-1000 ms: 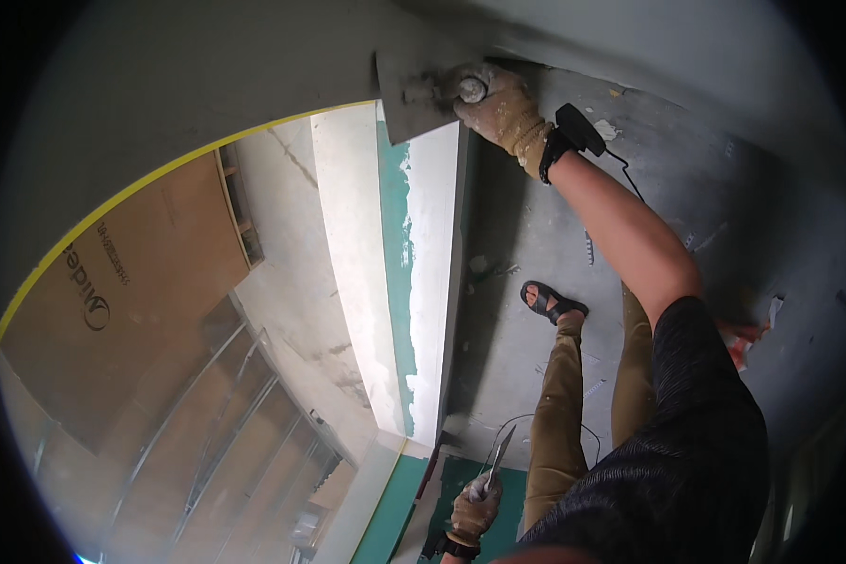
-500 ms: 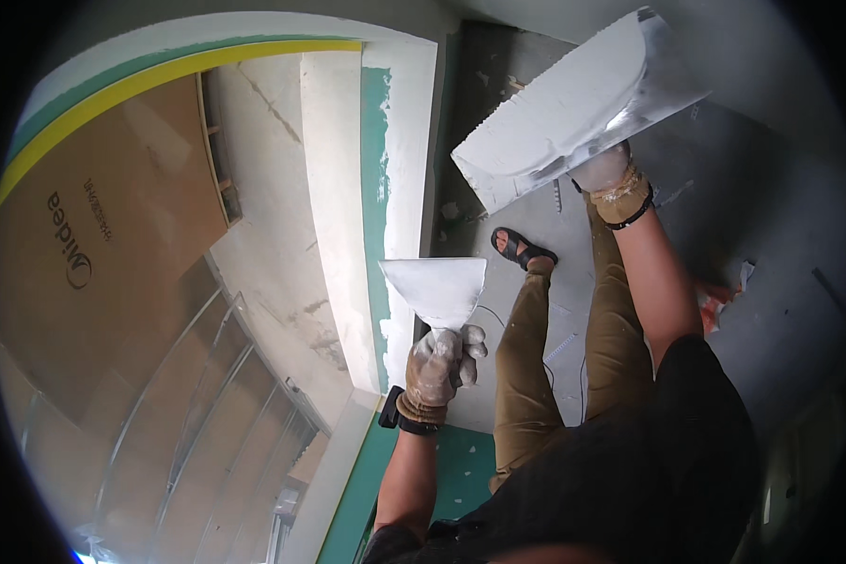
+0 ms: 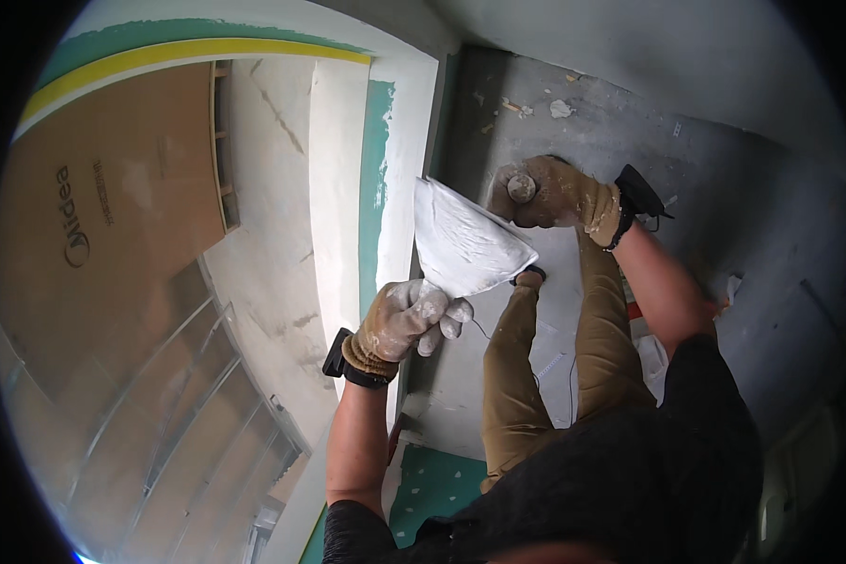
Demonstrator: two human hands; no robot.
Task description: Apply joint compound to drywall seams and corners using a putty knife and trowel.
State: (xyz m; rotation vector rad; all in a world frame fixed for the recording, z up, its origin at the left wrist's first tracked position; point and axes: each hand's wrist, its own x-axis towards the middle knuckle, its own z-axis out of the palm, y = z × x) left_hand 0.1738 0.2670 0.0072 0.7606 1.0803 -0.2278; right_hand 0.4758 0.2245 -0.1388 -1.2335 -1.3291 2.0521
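My left hand [image 3: 409, 320], in a dusty work glove, is closed around the handle of a putty knife. White compound covers the flared putty knife blade [image 3: 470, 240], which tilts up toward my other hand. My right hand [image 3: 559, 195], also gloved, grips the wide taping knife by its handle; the round handle end [image 3: 522, 188] points up at me. The wide blade is turned away and mostly hidden behind the fist and the putty knife. The two hands are close together, and I cannot tell whether the blades touch.
Left of my hands stands a wall edge with white compound [image 3: 409, 141] beside a green strip [image 3: 376, 179]. Beyond it lie a large brown cardboard sheet [image 3: 132, 160] and metal framing bars. Scraps [image 3: 561, 109] lie on the grey floor [image 3: 705, 188] past my right hand.
My right hand has turned over and come left, swinging the wide taping knife's coated face out of sight. My left hand has moved up and left, and its putty knife has tilted right.
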